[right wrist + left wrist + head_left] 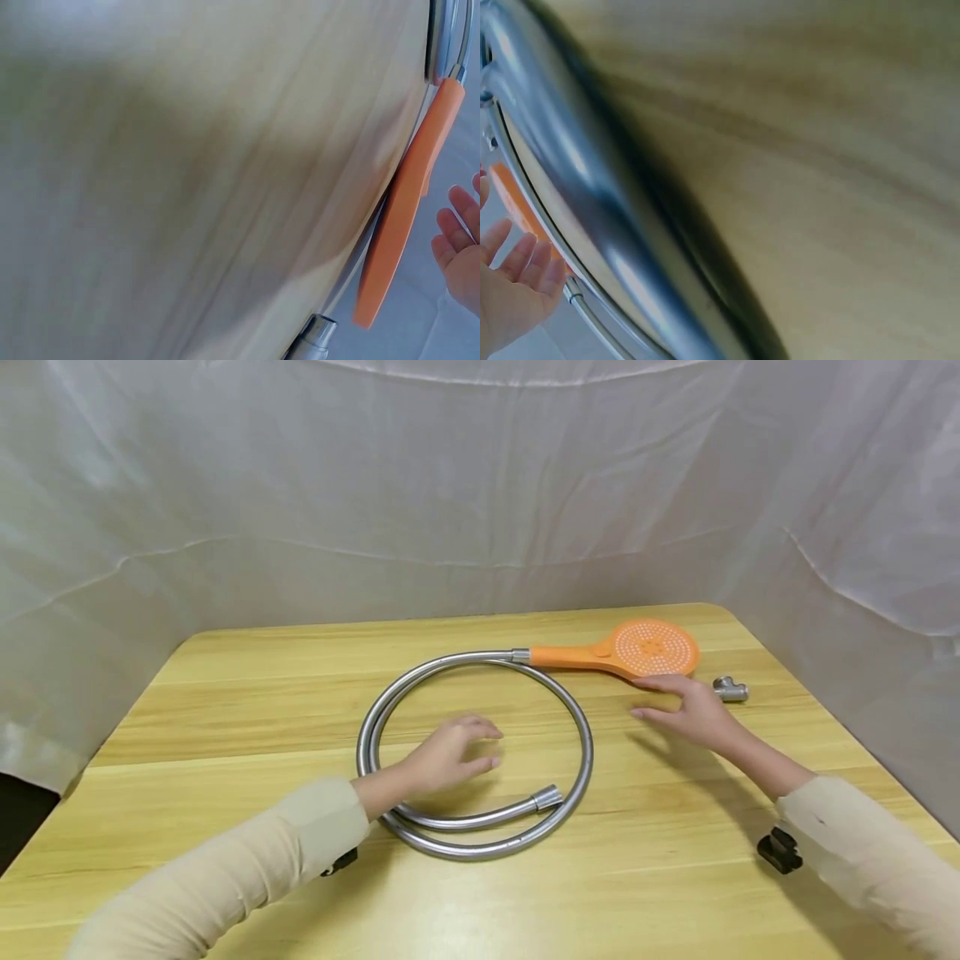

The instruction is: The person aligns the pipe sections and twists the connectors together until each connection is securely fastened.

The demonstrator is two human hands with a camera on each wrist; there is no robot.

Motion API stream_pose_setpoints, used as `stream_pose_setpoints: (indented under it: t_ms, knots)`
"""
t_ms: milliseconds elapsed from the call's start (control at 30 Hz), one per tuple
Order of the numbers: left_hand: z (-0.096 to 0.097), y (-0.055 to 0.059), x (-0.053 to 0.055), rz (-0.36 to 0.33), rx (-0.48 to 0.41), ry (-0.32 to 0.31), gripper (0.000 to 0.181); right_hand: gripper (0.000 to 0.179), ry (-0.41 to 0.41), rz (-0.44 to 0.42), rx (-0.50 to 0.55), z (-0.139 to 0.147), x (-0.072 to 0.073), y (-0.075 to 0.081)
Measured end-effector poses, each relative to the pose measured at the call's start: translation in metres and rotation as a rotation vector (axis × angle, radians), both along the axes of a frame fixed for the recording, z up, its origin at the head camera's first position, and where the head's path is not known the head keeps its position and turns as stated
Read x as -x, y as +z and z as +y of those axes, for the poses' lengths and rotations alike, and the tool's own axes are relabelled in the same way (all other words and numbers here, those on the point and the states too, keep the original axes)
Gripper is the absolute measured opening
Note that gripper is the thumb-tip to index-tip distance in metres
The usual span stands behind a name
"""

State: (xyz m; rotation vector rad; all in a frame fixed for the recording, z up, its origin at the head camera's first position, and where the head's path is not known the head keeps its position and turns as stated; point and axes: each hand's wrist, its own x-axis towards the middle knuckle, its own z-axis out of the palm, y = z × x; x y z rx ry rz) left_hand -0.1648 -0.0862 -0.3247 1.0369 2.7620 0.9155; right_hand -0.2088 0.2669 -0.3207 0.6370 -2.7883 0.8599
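Note:
A coiled metal shower hose (365, 737) lies on the table, one end joined to the handle of an orange shower head (654, 647). Its free end with a conical nut (548, 797) rests inside the front of the coil. Above the coil hovers my left hand (442, 756), fingers loosely bent and holding nothing. My right hand (696, 712) is just in front of the shower head's round face, fingers extended; the right wrist view shows a gap between this hand (465, 259) and the orange shower head (397, 225). Partly behind it sits a small metal pipe fitting (731, 690).
The wooden table (225, 693) has a rounded far corner at the right. Pale fabric curtains (450, 485) hang behind it and along both sides. Black straps with mounts (780, 850) sit at the wrists below the sleeves.

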Motion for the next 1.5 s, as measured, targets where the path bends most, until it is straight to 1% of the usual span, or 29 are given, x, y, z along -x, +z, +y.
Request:
stream_pose_setpoints:
  t_ms: [233, 433, 600, 700, 900, 1100, 1233, 1300, 1400, 1500]
  knots:
    - [0.003, -0.002, -0.011, -0.053, -0.013, -0.013, 0.04, 0.045, -0.007, 0.012, 0.012, 0.008, -0.005, 0.0]
    - [0.008, -0.004, -0.018, -0.1, -0.046, -0.023, 0.041, 0.047, -0.02, 0.02, 0.014, 0.019, -0.003, -0.002]
    - [0.014, -0.006, -0.024, -0.116, -0.055, -0.049, 0.04, 0.048, -0.066, 0.032, 0.022, 0.032, 0.0, -0.003]
    - [0.017, -0.006, -0.027, -0.106, -0.057, -0.065, 0.039, 0.05, -0.113, 0.007, 0.025, 0.041, 0.002, -0.003]
    - [0.021, -0.008, -0.032, -0.083, -0.066, -0.093, 0.039, 0.057, -0.213, -0.088, 0.005, 0.055, 0.006, 0.0]
    - [0.023, -0.012, -0.037, -0.07, -0.053, -0.084, 0.038, 0.056, -0.245, -0.096, 0.035, 0.07, 0.011, 0.0]
    - [0.024, -0.014, -0.039, -0.08, -0.043, -0.078, 0.038, 0.054, -0.273, -0.075, 0.023, 0.081, 0.015, -0.003]
    - [0.025, -0.014, -0.04, -0.082, -0.038, -0.075, 0.039, 0.055, -0.294, -0.085, 0.014, 0.085, 0.017, -0.003]
    - [0.025, -0.014, -0.041, -0.09, -0.029, -0.069, 0.039, 0.061, -0.324, -0.144, 0.025, 0.091, 0.019, -0.003]
    - [0.027, -0.014, -0.041, -0.079, -0.025, -0.069, 0.038, 0.067, -0.351, -0.205, 0.038, 0.096, 0.022, -0.002]
